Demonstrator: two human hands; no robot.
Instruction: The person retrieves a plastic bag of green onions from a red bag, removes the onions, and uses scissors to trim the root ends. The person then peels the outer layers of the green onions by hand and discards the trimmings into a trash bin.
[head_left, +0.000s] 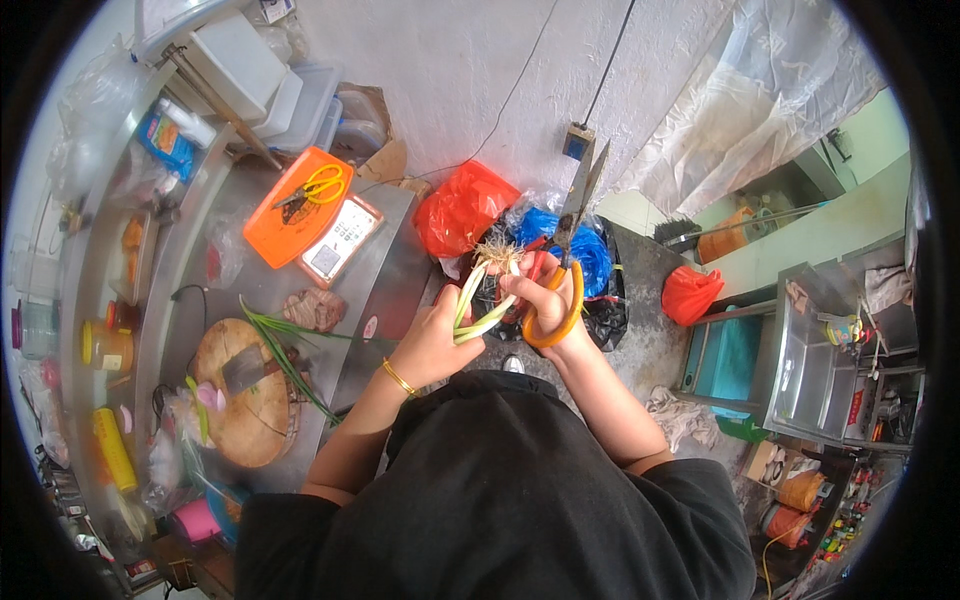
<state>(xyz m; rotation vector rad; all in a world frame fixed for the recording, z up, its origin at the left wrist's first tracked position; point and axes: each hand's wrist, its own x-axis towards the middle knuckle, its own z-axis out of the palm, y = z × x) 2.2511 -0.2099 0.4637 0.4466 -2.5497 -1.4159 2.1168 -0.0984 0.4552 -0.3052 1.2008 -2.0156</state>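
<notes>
My left hand (439, 334) grips the pale stalks of a few scallions (480, 315), bent so that their roots (499, 253) bunch together at the top. The long green leaves (277, 345) trail leftward over the steel counter. My right hand (550, 300) has a pair of scissors (574, 217) hooked in it by the orange handles, with the blades pointing away from me and slightly parted. Its thumb and fingers also pinch the scallions near the root end. Below the hands, partly covered by them, are a red plastic bag (465, 206) and a blue plastic bag (592, 247).
At left, the steel counter (322, 390) bears a round wooden chopping board (244, 427) with a cleaver (244, 369), a piece of meat (315, 307), and a scale (337, 247) whose orange tray (274, 240) holds yellow-handled scissors (322, 186). A steel sink (806, 360) stands at right.
</notes>
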